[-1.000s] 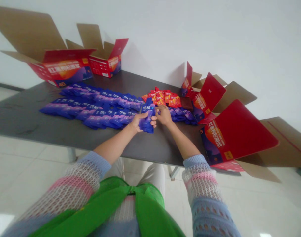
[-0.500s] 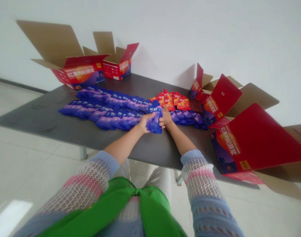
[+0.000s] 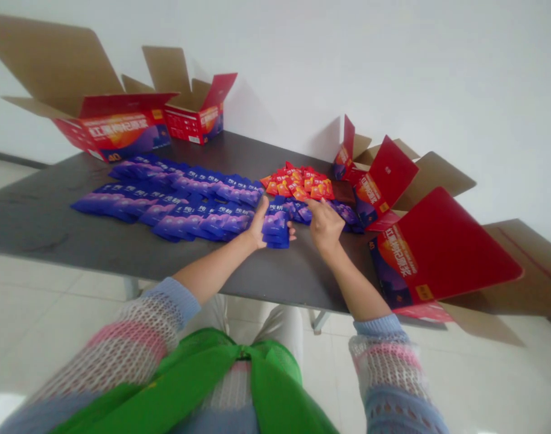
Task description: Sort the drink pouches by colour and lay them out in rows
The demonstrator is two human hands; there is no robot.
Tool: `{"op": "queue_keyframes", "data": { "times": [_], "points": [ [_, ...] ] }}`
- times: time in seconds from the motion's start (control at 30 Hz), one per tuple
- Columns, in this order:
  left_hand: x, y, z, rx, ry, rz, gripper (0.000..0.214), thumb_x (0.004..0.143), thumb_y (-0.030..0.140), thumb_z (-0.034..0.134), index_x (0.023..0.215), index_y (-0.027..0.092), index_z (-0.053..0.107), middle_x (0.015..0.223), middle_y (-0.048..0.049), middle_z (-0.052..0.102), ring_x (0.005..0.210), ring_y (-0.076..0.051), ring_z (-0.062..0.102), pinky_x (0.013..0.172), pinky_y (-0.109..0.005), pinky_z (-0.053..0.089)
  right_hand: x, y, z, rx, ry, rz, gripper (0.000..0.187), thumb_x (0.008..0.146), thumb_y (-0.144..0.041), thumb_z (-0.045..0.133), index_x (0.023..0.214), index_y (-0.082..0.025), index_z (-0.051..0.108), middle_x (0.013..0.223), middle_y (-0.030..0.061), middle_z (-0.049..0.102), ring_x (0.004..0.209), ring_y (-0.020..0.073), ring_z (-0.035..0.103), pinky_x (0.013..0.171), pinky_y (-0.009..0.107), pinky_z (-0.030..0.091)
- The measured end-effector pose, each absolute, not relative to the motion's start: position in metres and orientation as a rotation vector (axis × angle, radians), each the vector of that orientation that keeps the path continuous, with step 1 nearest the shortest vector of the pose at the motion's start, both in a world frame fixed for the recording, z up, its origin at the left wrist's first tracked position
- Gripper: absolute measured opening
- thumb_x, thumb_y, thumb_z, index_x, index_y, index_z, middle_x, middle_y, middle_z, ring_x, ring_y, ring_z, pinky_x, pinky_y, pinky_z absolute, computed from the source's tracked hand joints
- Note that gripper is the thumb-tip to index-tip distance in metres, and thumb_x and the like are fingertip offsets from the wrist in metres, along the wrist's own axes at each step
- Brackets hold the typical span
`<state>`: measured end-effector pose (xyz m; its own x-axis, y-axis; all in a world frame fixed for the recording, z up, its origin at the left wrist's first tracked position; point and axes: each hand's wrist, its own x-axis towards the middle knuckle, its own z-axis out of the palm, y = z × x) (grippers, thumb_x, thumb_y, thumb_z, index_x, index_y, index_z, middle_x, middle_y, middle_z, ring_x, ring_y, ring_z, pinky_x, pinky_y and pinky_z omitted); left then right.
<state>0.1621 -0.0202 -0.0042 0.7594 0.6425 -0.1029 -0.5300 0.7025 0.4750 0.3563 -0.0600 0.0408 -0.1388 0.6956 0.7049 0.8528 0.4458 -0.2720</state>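
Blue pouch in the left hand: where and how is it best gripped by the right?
Likely the upper right corner of the blue pouch, from the right: the left hand has its thumb along the left edge and fingertips low on the right, leaving that corner uncovered.

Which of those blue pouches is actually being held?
The blue pouch facing up in the person's left hand; the other visible pouches lie overlapping on the table. Whether more sit beneath it, I cannot tell.

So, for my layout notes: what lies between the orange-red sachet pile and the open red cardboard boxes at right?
A dark brown, flat-looking object lies there, as the head view shows.
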Motion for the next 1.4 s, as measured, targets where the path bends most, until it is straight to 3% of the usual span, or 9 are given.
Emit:
{"op": "queue_keyframes", "data": {
  "times": [0.1, 0.23, 0.5, 0.6, 0.7, 0.8, 0.97, 1.2, 1.4],
  "points": [
    [0.169, -0.025, -0.008, 0.421, 0.288, 0.689, 0.083, 0.078, 0.092, 0.052, 0.101, 0.015, 0.075, 0.083, -0.0149, 0.075, 0.088, -0.032, 0.075, 0.078, -0.043, 0.062, 0.336, -0.085, 0.025, -1.184, -2.101, -0.179, 0.040, 0.107, -0.028, 0.041, 0.123, -0.026, 0.077, 0.124, 0.0054, 0.077, 0.124, 0.0219, 0.071, 0.127, 0.044, 0.040],
    [0.170, -0.028, -0.010, 0.419, 0.410, 0.725, 0.045, 0.092, 0.052, 0.067, 0.108, 0.011, 0.074, 0.087, -0.0133, 0.077, 0.081, -0.025, 0.076, 0.073, -0.034, 0.062, 0.316, -0.093, -0.001, -1.104, -2.208, -0.065, 0.038, 0.108, -0.031, 0.043, 0.117, -0.027, 0.080, 0.132, 0.0049, 0.073, 0.131, 0.0224, 0.067, 0.126, 0.044, 0.042],
    [0.169, -0.023, -0.012, 0.541, 0.462, 0.824, 0.025, 0.081, 0.019, 0.075, 0.104, 0.010, 0.074, 0.093, -0.0105, 0.079, 0.082, -0.021, 0.077, 0.080, -0.030, 0.062, 0.310, -0.102, 0.012, -1.104, -1.986, 0.118, 0.033, 0.103, -0.047, 0.055, 0.115, -0.028, 0.080, 0.129, 0.0074, 0.075, 0.129, 0.0261, 0.068, 0.128, 0.048, 0.038],
    [0.174, -0.030, -0.016, 0.666, 0.407, 0.933, 0.040, 0.069, 0.020, 0.084, 0.107, 0.012, 0.074, 0.098, -0.0101, 0.079, 0.091, -0.025, 0.077, 0.086, -0.034, 0.061, 0.317, -0.100, 0.021, -1.188, -1.724, 0.115, 0.051, 0.099, -0.053, 0.059, 0.143, -0.027, 0.063, 0.156, 0.0098, 0.054, 0.156, 0.0280, 0.038, 0.131, 0.054, 0.027],
    [0.176, -0.038, -0.021, 0.865, 0.493, 1.086, 0.044, 0.059, 0.021, 0.089, 0.101, 0.016, 0.076, 0.094, -0.0061, 0.078, 0.096, -0.027, 0.075, 0.087, -0.036, 0.060, 0.326, -0.087, 0.013, -1.289, -1.576, 0.278, 0.101, 0.080, -0.068, 0.076, 0.161, -0.022, 0.036, 0.170, 0.0161, 0.029, 0.163, 0.0345, 0.012, 0.130, 0.063, 0.019],
    [0.174, -0.045, -0.022, 1.182, 0.614, 1.135, 0.039, 0.053, 0.012, 0.089, 0.089, 0.019, 0.076, 0.087, -0.0022, 0.074, 0.102, -0.029, 0.071, 0.095, -0.038, 0.056, 0.332, -0.075, -0.005, -1.228, -1.602, 0.587, 0.117, 0.069, -0.077, 0.079, 0.158, -0.017, 0.034, 0.165, 0.0220, 0.035, 0.158, 0.0353, 0.029, 0.127, 0.055, 0.032],
    [0.172, -0.053, -0.009, 1.400, 0.562, 1.045, 0.074, 0.033, -0.008, 0.085, 0.100, 0.019, 0.073, 0.116, -0.0076, 0.068, 0.131, -0.034, 0.055, 0.118, -0.040, 0.041, 0.332, -0.081, -0.020, -1.105, -1.599, 0.820, 0.113, 0.060, -0.076, 0.085, 0.148, -0.018, 0.044, 0.146, 0.0187, 0.056, 0.139, 0.0308, 0.055, 0.120, 0.045, 0.044],
    [0.174, -0.047, -0.012, 1.238, 0.555, 1.010, 0.082, 0.027, -0.011, 0.082, 0.101, 0.021, 0.068, 0.117, -0.0057, 0.059, 0.140, -0.033, 0.043, 0.122, -0.038, 0.034, 0.339, -0.077, -0.024, -1.092, -1.559, 0.905, 0.107, 0.050, -0.059, 0.096, 0.139, -0.026, 0.047, 0.144, 0.0125, 0.059, 0.139, 0.0273, 0.056, 0.120, 0.046, 0.044],
    [0.177, -0.048, -0.025, 1.435, 0.690, 1.148, 0.085, 0.035, -0.003, 0.086, 0.111, 0.022, 0.059, 0.129, -0.0088, 0.051, 0.150, -0.034, 0.024, 0.124, -0.037, 0.029, 0.350, -0.065, -0.023, -1.016, -1.600, 0.975, 0.133, 0.045, -0.069, 0.094, 0.154, -0.023, 0.033, 0.152, 0.0170, 0.053, 0.139, 0.0275, 0.056, 0.118, 0.048, 0.046]
  ]
}}
